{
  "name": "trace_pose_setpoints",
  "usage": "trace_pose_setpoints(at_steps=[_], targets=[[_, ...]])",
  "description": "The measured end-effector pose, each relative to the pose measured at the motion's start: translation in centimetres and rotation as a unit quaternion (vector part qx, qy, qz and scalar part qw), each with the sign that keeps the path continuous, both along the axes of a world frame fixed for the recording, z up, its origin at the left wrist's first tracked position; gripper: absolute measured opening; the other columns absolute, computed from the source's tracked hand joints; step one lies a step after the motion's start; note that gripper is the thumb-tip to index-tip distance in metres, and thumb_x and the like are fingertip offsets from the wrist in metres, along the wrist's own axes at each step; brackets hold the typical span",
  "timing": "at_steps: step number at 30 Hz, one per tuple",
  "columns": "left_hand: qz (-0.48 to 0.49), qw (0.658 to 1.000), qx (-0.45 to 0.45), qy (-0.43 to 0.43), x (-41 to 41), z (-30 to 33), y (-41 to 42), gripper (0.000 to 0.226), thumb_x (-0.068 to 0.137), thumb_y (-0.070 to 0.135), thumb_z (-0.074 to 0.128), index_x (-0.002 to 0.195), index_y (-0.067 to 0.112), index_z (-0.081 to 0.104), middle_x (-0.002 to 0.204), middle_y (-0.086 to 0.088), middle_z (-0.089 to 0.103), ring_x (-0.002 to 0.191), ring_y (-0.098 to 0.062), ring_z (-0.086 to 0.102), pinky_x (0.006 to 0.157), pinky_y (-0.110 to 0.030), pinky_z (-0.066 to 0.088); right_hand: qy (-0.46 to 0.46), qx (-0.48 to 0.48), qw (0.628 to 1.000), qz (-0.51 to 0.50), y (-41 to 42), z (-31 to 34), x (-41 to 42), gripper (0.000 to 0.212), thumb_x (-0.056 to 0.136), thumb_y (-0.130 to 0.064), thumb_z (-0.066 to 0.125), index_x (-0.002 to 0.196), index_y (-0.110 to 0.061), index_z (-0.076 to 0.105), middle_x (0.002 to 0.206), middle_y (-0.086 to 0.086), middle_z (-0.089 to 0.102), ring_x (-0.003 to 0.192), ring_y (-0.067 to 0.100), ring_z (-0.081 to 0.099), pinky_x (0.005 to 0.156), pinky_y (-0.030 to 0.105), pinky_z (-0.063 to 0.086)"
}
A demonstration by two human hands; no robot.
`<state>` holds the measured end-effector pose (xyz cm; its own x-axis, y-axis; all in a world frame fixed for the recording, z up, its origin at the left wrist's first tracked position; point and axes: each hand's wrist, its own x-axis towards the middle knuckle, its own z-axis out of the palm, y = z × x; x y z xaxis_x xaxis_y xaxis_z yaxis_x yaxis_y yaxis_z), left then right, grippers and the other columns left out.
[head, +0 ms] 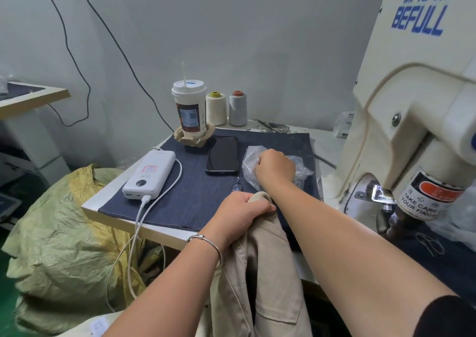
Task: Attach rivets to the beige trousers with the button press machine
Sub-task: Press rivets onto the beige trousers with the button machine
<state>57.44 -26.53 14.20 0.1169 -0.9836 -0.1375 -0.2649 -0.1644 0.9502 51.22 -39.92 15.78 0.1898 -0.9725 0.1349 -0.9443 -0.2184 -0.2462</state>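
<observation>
Denim mat (195,195) over table, perhaps taped; grey wall (257,40)

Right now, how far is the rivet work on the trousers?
Nothing looks finished: no rivet shows on the beige trousers. In hand: the left hand grips their edge, while the right hand reaches into a plastic bag. Left: bringing the cloth under the button press machine and pressing.

Phone (222,155) on mat (185,195), power bank (150,174) left, cup (189,110) behind
</observation>
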Motion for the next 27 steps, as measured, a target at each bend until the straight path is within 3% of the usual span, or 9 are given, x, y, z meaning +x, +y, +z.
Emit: trace_pose_setpoints(at_steps=[6, 11, 15, 21, 27], targets=[[0.009, 1.0, 0.003, -0.018, -0.1, 0.1, -0.2, 0.024, 0.062, 0.044, 0.066, 0.051, 0.024, 0.06, 0.053, 0.008, 0.048, 0.055, -0.008, 0.043, 0.059, -0.025, 0.035, -0.09, -0.013, 0.996, 0.008, 1.0, 0.0, -1.9, 0.023, 0.093, -0.01, 0.047, 0.103, -0.006, 0.067, 0.103, 0.012, 0.068, 0.096, 0.031, 0.062, 0.067, 0.032, 0.042], [0.026, 0.999, -0.007, -0.017, -0.5, 0.2, -0.1, 0.026, 0.063, 0.041, 0.067, 0.062, 0.017, 0.057, 0.062, -0.001, 0.047, 0.063, -0.015, 0.042, 0.063, -0.031, 0.034, -0.261, -0.063, 0.963, 0.024, 5.2, 1.4, -5.1, 0.013, 0.087, -0.015, 0.054, 0.084, -0.01, 0.066, 0.085, 0.004, 0.068, 0.083, 0.023, 0.06, 0.07, 0.032, 0.045], [0.019, 1.0, -0.011, 0.01, -0.9, 0.3, 0.1, 0.033, 0.063, 0.038, 0.066, 0.073, 0.006, 0.065, 0.07, -0.007, 0.051, 0.071, -0.017, 0.045, 0.07, -0.034, 0.035, -0.359, -0.046, 0.93, 0.066, 10.6, 1.5, -7.7, 0.006, 0.078, -0.014, 0.063, 0.073, -0.014, 0.066, 0.07, -0.005, 0.065, 0.07, 0.015, 0.06, 0.069, 0.029, 0.048], [0.068, 0.997, -0.003, -0.018, -1.3, 0.2, -0.1, 0.034, 0.066, 0.03, 0.073, 0.073, -0.003, 0.066, 0.067, -0.007, 0.058, 0.067, -0.018, 0.05, 0.065, -0.033, 0.039, -0.398, -0.049, 0.909, 0.116, 18.4, 1.1, -12.9, 0.002, 0.072, -0.016, 0.063, 0.071, -0.017, 0.063, 0.068, -0.003, 0.066, 0.064, 0.012, 0.059, 0.065, 0.028, 0.048], [0.096, 0.993, 0.002, -0.062, -1.8, 0.5, 0.0, 0.052, 0.055, 0.042, 0.067, 0.076, -0.005, 0.068, 0.067, -0.006, 0.062, 0.066, -0.022, 0.054, 0.066, -0.034, 0.04, -0.415, -0.043, 0.904, 0.091, 21.8, 0.4, -21.0, 0.005, 0.076, -0.018, 0.07, 0.079, -0.022, 0.073, 0.066, -0.016, 0.066, 0.07, -0.001, 0.063, 0.062, 0.009, 0.047]])
